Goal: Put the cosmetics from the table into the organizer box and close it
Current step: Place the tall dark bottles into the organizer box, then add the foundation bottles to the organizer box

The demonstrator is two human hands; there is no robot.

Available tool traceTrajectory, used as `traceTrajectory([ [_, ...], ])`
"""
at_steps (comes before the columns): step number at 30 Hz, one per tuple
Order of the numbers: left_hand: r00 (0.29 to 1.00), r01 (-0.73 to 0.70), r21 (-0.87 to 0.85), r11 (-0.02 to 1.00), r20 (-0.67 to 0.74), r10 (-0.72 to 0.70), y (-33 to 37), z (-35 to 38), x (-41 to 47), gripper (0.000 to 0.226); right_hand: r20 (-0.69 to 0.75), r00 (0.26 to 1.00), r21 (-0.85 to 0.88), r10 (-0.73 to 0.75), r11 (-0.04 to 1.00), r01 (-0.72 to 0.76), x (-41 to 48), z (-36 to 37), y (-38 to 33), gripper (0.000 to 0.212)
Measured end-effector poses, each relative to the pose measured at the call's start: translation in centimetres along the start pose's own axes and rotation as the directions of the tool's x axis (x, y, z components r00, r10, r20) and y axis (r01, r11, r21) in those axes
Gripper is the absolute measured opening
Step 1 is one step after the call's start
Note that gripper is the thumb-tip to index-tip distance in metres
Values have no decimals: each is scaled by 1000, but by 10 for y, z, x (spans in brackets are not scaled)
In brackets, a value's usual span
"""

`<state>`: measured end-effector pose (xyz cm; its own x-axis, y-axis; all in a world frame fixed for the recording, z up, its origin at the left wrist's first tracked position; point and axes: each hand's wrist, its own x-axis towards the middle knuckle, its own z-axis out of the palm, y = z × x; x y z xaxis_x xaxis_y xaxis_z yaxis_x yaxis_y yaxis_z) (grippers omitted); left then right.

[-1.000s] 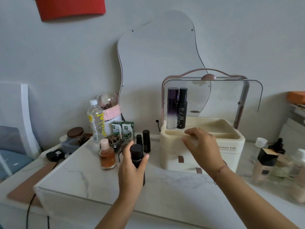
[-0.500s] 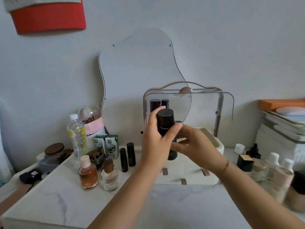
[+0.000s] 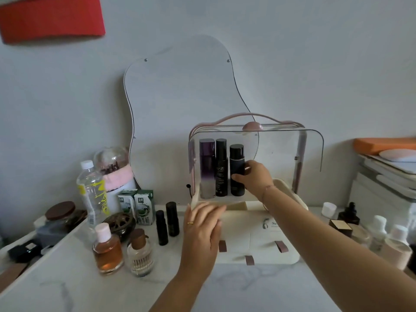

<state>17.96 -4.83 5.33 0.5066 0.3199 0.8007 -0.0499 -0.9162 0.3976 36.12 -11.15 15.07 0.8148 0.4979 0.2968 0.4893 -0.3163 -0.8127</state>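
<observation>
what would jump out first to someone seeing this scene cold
The right hand grips a black bottle standing beside two tall bottles in the cream organizer box, whose clear lid stands open. The left hand rests on the box's front left corner. A wavy mirror leans on the wall behind.

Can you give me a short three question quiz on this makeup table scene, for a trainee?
1. True or false: the organizer box lid is shut.
2. How many tall bottles stand in the box?
3. Which hand touches the black bottle: A left hand, B right hand?

Key: 1 false; 2 three; 3 B.
</observation>
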Motion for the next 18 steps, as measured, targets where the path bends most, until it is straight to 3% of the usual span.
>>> traceTrajectory([
  [8,1000,1,-1,1000,13,-1,-3,6,-1,32,58,996,-6,60,998,-60,14,9,5,41],
  [14,999,16,-3,1000,32,-16,-2,4,-1,35,134,987,-112,85,991,-70,1,7,1,23],
  [18,999,-2,33,999,52,0,-2,3,-1,34,68,998,-218,-8,976,23,-25,-9,-9,47],
])
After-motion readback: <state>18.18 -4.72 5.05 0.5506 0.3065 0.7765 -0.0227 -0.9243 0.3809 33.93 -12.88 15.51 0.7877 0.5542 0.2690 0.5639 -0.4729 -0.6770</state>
